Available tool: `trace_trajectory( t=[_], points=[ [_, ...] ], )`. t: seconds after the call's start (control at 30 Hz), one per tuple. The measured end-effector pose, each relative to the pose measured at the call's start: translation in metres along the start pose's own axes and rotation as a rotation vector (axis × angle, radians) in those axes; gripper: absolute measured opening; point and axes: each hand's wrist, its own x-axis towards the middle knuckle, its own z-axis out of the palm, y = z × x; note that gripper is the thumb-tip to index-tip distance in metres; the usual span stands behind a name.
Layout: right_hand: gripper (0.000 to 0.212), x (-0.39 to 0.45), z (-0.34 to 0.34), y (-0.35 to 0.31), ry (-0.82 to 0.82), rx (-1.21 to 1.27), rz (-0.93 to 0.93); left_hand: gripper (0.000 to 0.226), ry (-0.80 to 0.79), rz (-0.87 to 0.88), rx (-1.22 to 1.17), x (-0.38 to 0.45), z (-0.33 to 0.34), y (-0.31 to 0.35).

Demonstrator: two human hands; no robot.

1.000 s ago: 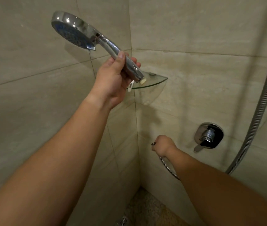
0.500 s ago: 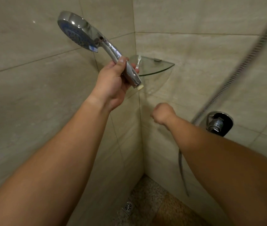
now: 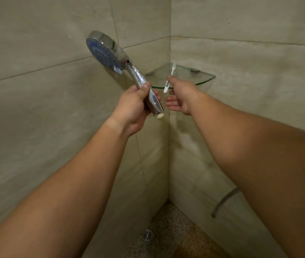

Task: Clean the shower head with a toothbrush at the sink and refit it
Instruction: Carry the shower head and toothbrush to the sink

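Note:
My left hand point(image 3: 133, 107) grips the chrome handle of the detached shower head point(image 3: 105, 51). Its blue-nozzled face is turned left and its open threaded end point(image 3: 160, 115) points down. A white toothbrush point(image 3: 169, 79) lies on the glass corner shelf point(image 3: 202, 79), its handle overhanging the front edge. My right hand point(image 3: 181, 95) is at the shelf edge with loosely spread fingers. One fingertip touches the toothbrush handle without closing round it.
Beige tiled walls meet in the corner behind the shelf. The loose metal hose point(image 3: 223, 202) hangs low on the right wall, partly behind my right arm. A small floor drain point(image 3: 147, 236) sits on the speckled shower floor below.
My right hand has let go of the hose end and risen to the toothbrush on the shelf. My left hand has lowered the shower head slightly towards the shelf.

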Motion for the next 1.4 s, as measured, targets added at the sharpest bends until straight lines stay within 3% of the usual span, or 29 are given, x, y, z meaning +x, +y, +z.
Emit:
trace_trajectory(
  t=[0.17, 0.33, 0.6, 0.83, 1.03, 1.27, 1.4],
  points=[
    [0.055, 0.011, 0.005, -0.005, -0.046, 0.060, 0.109, 0.015, 0.038, -0.023, 0.006, 0.008, 0.000, -0.002],
    [0.011, 0.014, 0.009, -0.007, -0.109, 0.218, 0.181, 0.014, 0.041, -0.035, 0.007, 0.010, -0.003, -0.006],
    [0.005, -0.010, 0.017, 0.004, -0.119, 0.083, 0.025, 0.014, 0.093, -0.018, -0.037, -0.004, -0.016, -0.002],
    [0.026, -0.047, 0.036, 0.012, -0.123, -0.037, -0.061, 0.015, 0.138, 0.005, -0.088, -0.038, -0.027, 0.002],
    [0.026, -0.081, 0.067, 0.052, -0.268, -0.264, -0.173, 0.014, 0.200, 0.013, -0.110, -0.096, -0.058, -0.010],
    [0.025, -0.133, 0.143, 0.099, -0.479, -0.394, -0.171, 0.015, 0.453, 0.031, -0.052, -0.175, -0.119, -0.008],
    [0.010, -0.171, 0.191, 0.116, -0.641, -0.422, -0.245, 0.017, 0.587, 0.074, -0.019, -0.230, -0.160, 0.006]
  ],
)
